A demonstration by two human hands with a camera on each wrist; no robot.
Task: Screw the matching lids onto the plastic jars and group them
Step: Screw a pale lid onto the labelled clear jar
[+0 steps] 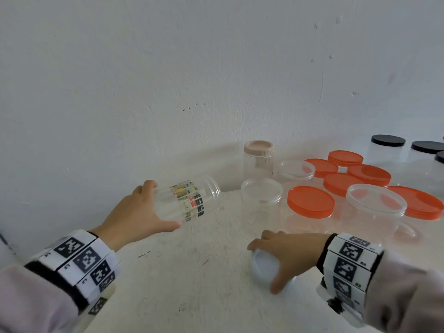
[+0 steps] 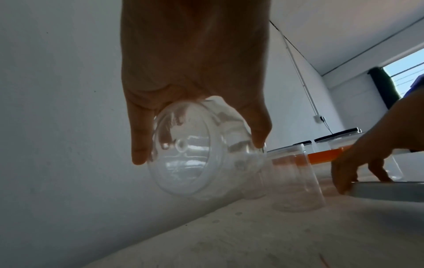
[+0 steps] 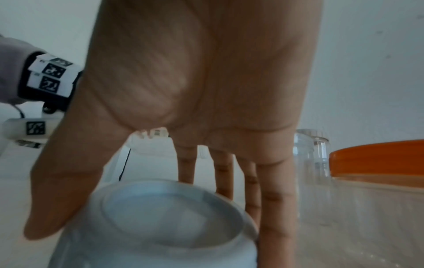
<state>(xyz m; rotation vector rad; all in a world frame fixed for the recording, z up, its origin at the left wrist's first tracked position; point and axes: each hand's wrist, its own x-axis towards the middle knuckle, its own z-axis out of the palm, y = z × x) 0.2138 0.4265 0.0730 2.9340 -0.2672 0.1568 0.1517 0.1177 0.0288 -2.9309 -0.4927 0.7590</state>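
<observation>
Capping nearly complete: lidded jars grouped at 2 o'clock; left hand grasps 1 open labelled jar, right hand fingers grasping its white lid.

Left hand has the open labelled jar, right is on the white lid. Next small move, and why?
Probably lift the white lid and carry it to the mouth of the labelled jar. The left hand holds that jar tilted off the table, its threaded mouth bare and pointing right. The right hand grips the lid at its rim, down near the table. Whether the lid fits the thread cannot be told yet.
</observation>
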